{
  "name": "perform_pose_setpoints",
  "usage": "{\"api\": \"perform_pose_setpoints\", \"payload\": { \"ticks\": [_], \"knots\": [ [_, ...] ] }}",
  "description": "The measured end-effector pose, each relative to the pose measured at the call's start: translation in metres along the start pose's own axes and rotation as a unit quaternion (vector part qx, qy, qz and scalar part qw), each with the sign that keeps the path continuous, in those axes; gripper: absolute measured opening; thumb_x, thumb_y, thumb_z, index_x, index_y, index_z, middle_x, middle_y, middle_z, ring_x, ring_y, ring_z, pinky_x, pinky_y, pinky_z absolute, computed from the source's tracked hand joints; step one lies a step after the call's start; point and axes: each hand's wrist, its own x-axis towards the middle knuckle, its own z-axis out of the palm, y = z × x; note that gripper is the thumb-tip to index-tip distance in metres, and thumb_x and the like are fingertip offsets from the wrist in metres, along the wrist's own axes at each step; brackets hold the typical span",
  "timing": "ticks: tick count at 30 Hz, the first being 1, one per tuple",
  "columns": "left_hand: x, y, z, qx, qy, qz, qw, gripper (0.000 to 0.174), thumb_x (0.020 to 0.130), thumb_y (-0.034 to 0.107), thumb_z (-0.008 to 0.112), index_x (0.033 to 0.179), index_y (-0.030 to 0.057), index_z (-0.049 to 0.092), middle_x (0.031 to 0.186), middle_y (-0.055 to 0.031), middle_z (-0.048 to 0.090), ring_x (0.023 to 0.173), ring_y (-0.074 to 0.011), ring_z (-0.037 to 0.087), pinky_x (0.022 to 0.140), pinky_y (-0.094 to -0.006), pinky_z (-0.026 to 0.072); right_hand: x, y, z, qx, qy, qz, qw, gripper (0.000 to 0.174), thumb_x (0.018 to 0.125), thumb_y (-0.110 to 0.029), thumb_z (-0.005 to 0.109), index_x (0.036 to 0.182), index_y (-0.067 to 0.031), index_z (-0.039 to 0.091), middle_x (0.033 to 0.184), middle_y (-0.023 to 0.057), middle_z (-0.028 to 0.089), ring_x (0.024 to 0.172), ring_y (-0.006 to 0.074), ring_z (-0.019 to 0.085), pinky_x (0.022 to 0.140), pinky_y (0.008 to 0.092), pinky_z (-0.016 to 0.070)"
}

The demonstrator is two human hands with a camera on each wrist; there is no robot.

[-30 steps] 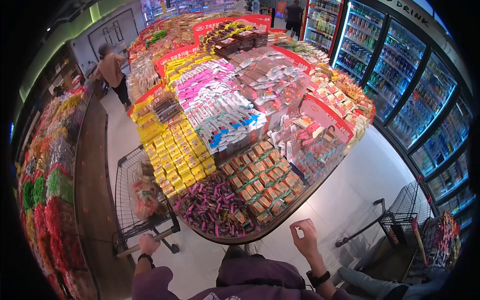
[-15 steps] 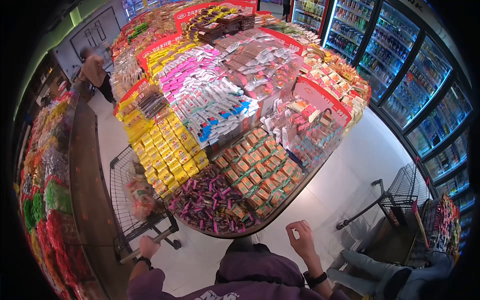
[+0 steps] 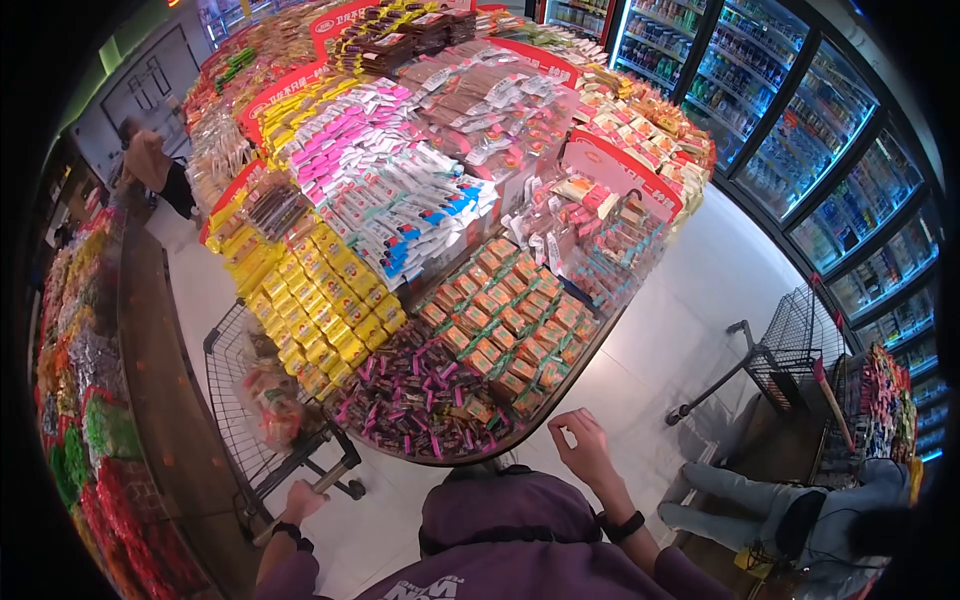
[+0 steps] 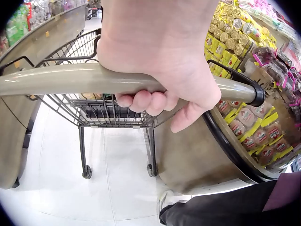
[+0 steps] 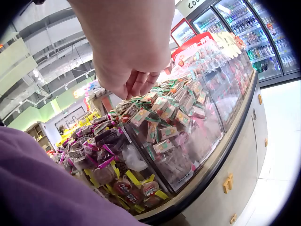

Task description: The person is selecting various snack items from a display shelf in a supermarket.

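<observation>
My left hand [image 3: 303, 500] grips the tan handle [image 4: 47, 81] of a black wire shopping cart [image 3: 218, 375], fingers wrapped under the bar in the left wrist view. A clear bag of goods [image 3: 272, 405] lies in the cart. My right hand [image 3: 585, 450] hovers off the front right edge of a rounded snack display, its fingers loosely bent, thumb near the index finger, nothing between them. Nearest to it are orange-and-green wrapped packs [image 3: 505, 320] and dark sweets with purple wrappers [image 3: 430, 400]. Yellow packs [image 3: 320, 300] stack on the display's left.
A second cart [image 3: 800, 345] stands to the right, near a person in light jeans [image 3: 740, 515]. Lit drink fridges [image 3: 760, 120] line the right side. Along the left runs a counter of bagged snacks [image 3: 105, 430]. Another person [image 3: 147, 160] stands farther back on the left.
The head view has turned, so the display sits farther left and higher. More of the person in jeans shows. My left hand stays on the handle; the right keeps its shape, slightly more left in view.
</observation>
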Motion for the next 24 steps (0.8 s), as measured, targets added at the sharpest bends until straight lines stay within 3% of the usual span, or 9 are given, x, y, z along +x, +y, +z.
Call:
{"api": "perform_pose_setpoints", "payload": {
  "ticks": [5, 8, 11, 14, 17, 19, 24],
  "knots": [
    [-0.015, 0.012, 0.001, -0.006, 0.07, 0.019, 0.997, 0.033, 0.067, 0.031, 0.078, 0.08, 0.001, 0.075, 0.081, -0.022, 0.071, 0.081, -0.0396, 0.07, 0.078, -0.0466, 0.057, 0.007, -0.002, 0.006, -0.008, 0.0, -0.012, 1.0, 0.011, 0.083, 0.001, 0.072, 0.088, -0.004, 0.065, 0.087, 0.0086, 0.067, 0.082, 0.0277, 0.064, 0.071, 0.0369, 0.0523],
    [-0.021, 0.019, 0.032, 0.012, 0.265, -0.002, 0.964, 0.019, 0.065, 0.022, 0.075, 0.069, 0.0042, 0.07, 0.069, -0.018, 0.066, 0.07, -0.0395, 0.066, 0.066, -0.0492, 0.0531, 0.031, 0.0, 0.002, -0.041, 0.023, -0.063, 0.997, 0.012, 0.082, 0.003, 0.073, 0.088, -0.0029, 0.064, 0.087, 0.01, 0.068, 0.082, 0.0284, 0.065, 0.071, 0.0372, 0.0526],
    [-0.023, 0.026, 0.043, -0.038, 0.385, 0.027, 0.922, 0.018, 0.063, 0.017, 0.074, 0.061, 0.0048, 0.061, 0.063, -0.0168, 0.061, 0.064, -0.0404, 0.061, 0.058, -0.0501, 0.0464, 0.07, 0.011, -0.012, -0.108, 0.022, -0.117, 0.987, 0.016, 0.08, 0.005, 0.072, 0.091, -0.0024, 0.063, 0.089, 0.0111, 0.067, 0.084, 0.0303, 0.064, 0.074, 0.0383, 0.0525],
    [-0.021, 0.023, 0.046, -0.045, 0.42, 0.063, 0.904, 0.02, 0.063, 0.014, 0.074, 0.058, 0.0058, 0.057, 0.062, -0.0168, 0.058, 0.063, -0.0407, 0.059, 0.058, -0.0502, 0.0451, 0.128, 0.021, -0.029, -0.175, 0.009, -0.145, 0.974, 0.027, 0.08, 0.003, 0.07, 0.105, -0.0021, 0.06, 0.104, 0.0159, 0.063, 0.096, 0.0352, 0.06, 0.083, 0.0414, 0.0504],
    [-0.019, 0.022, 0.049, -0.047, 0.412, 0.044, 0.909, 0.018, 0.062, 0.014, 0.074, 0.059, 0.0061, 0.058, 0.064, -0.0161, 0.06, 0.063, -0.0399, 0.059, 0.059, -0.0497, 0.0458, 0.193, 0.043, -0.037, -0.264, -0.002, -0.129, 0.956, 0.038, 0.079, -0.004, 0.07, 0.113, 0.0, 0.053, 0.113, 0.0183, 0.057, 0.105, 0.0376, 0.053, 0.09, 0.0455, 0.0452],
    [-0.02, 0.023, 0.049, -0.05, 0.422, 0.05, 0.904, 0.018, 0.062, 0.014, 0.074, 0.059, 0.0066, 0.058, 0.064, -0.0154, 0.061, 0.064, -0.0396, 0.06, 0.06, -0.0503, 0.0463, 0.236, 0.061, -0.039, -0.301, 0.045, -0.188, 0.934, 0.046, 0.081, -0.007, 0.07, 0.122, -0.0013, 0.05, 0.123, 0.0174, 0.055, 0.111, 0.0368, 0.053, 0.093, 0.0473, 0.0438],
    [-0.02, 0.021, 0.046, -0.034, 0.374, 0.025, 0.927, 0.013, 0.063, 0.013, 0.073, 0.065, 0.0061, 0.063, 0.068, -0.0154, 0.064, 0.069, -0.0392, 0.063, 0.065, -0.0491, 0.0491, 0.333, 0.136, -0.037, -0.362, 0.058, -0.093, 0.926, 0.069, 0.081, -0.018, 0.074, 0.139, -0.0028, 0.04, 0.138, 0.0177, 0.048, 0.131, 0.0407, 0.046, 0.107, 0.0496, 0.039]
  ]
}}
